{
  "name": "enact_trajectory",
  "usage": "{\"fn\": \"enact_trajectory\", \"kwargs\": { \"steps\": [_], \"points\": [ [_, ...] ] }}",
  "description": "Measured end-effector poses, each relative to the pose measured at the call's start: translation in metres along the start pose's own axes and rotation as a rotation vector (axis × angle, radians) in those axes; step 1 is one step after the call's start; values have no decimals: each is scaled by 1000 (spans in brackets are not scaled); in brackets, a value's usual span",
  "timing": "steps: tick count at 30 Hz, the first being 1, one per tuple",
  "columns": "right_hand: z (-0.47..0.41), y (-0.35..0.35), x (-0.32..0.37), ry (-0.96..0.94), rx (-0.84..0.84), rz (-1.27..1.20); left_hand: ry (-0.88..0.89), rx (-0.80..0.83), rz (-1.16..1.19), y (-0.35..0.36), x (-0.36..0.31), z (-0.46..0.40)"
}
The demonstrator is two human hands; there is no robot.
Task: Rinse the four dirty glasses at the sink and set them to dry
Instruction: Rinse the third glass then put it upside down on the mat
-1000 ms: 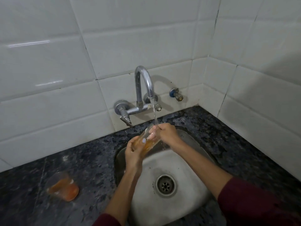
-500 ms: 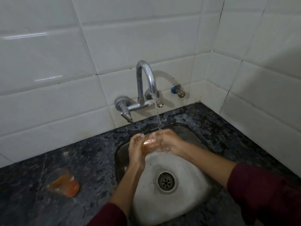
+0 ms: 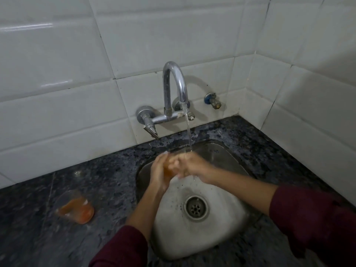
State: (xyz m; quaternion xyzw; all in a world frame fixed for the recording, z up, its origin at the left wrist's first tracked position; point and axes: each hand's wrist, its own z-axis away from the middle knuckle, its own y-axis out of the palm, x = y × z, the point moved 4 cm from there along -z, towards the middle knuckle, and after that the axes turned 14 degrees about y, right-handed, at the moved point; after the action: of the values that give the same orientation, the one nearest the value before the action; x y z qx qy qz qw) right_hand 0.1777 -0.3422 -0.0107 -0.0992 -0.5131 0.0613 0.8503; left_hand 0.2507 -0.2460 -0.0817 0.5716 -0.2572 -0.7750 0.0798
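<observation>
Gripping the glass (image 3: 168,169) from both sides: left hand (image 3: 159,173) curls fingers round its base end, right hand (image 3: 189,166) wraps the other end, probably the rim; blur hides detail. Water stream (image 3: 188,130) from the tap (image 3: 174,87) lands on the right fingers. Open sink (image 3: 227,160) basin lies below them, drain (image 3: 196,208) exposed. Second dirty glass (image 3: 76,208) stands well left on the counter (image 3: 107,180), clear of the sink edge.

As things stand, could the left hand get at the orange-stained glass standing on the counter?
Probably yes: the counter between sink and standing glass looks unobstructed, but the left hand grips the glass being rinsed.
</observation>
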Motion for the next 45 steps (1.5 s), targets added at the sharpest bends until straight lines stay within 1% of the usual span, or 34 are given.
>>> {"fn": "enact_trajectory", "kwargs": {
  "steps": [1,2,3,4,5,6,8,9,10,12,13,15,18,19,20,21,22,25,26,27,29,30,31,32,33,36,37,38,39,40,41,43,44,45],
  "points": [
    [0,1,0,84,66,-190,54,-10,-28,1,-1,1],
    [-1,1,-1,123,110,-254,78,-26,-44,3,-1,0],
    [-1,3,-3,124,142,-240,77,-48,-68,4,-2,1],
    [-1,5,-6,93,163,-147,59,-65,-93,2,0,-2],
    [-2,7,-10,39,166,22,27,-78,-106,2,-1,-3],
    [-3,6,-14,-40,141,283,-11,-77,-109,1,0,-4],
    [-6,-1,-24,-187,27,897,-85,-66,-109,2,2,-3],
    [-8,-7,-25,-227,-39,1121,-113,-60,-113,5,2,0],
    [-7,-13,-23,-227,-92,1227,-139,-45,-127,7,3,-2],
    [-4,-17,-19,-186,-103,1327,-192,-7,-153,10,1,-1],
    [-3,-13,-15,-174,-74,1315,-223,9,-163,11,-1,-1],
    [-2,-8,-4,-104,25,1044,-208,86,-167,13,-3,-3],
    [0,-6,7,231,294,106,-65,100,-130,9,-3,-5],
    [-1,-5,7,289,321,-55,-50,86,-121,9,-3,-3],
    [-3,-4,6,303,322,-70,-46,59,-129,9,-1,-2],
    [-3,-2,6,281,303,13,-64,37,-120,8,0,-1],
    [-5,0,5,214,252,175,-99,34,-101,8,2,0],
    [-9,-5,2,-187,63,950,-202,43,-68,7,4,3],
    [-9,-7,0,-264,9,1165,-227,38,-100,6,3,3],
    [-11,-10,-4,-317,-31,1313,-244,29,-137,5,3,2],
    [-15,-15,-11,-328,-92,1425,-274,20,-182,5,1,3],
    [-16,-16,-14,-298,-106,1432,-283,27,-183,6,-1,4],
    [-17,-15,-16,-291,-116,1399,-288,40,-170,7,-2,2],
    [-19,-13,-16,-266,-92,1274,-279,61,-161,7,-4,1],
    [-19,-13,-14,-241,-38,1080,-244,93,-139,8,-6,-2],
    [-13,-8,-5,115,233,103,1,129,-68,9,-8,-6],
    [-14,-7,-6,203,273,-79,77,105,-75,10,-7,-5],
    [-16,-7,-7,233,279,-124,126,66,-99,10,-6,-4],
    [-16,-5,-9,235,271,-95,143,30,-124,11,-5,-4],
    [-14,-3,-10,186,250,8,131,4,-139,11,-3,-2],
    [-12,-3,-9,65,191,188,91,-9,-143,10,-1,-2],
    [-8,-6,-10,-277,50,711,-39,-6,-114,9,5,1],
    [-5,-5,-12,-346,14,934,-99,-9,-110,9,8,3],
    [-4,-8,-16,-348,-22,1104,-145,-10,-117,9,8,4]
  ]
}}
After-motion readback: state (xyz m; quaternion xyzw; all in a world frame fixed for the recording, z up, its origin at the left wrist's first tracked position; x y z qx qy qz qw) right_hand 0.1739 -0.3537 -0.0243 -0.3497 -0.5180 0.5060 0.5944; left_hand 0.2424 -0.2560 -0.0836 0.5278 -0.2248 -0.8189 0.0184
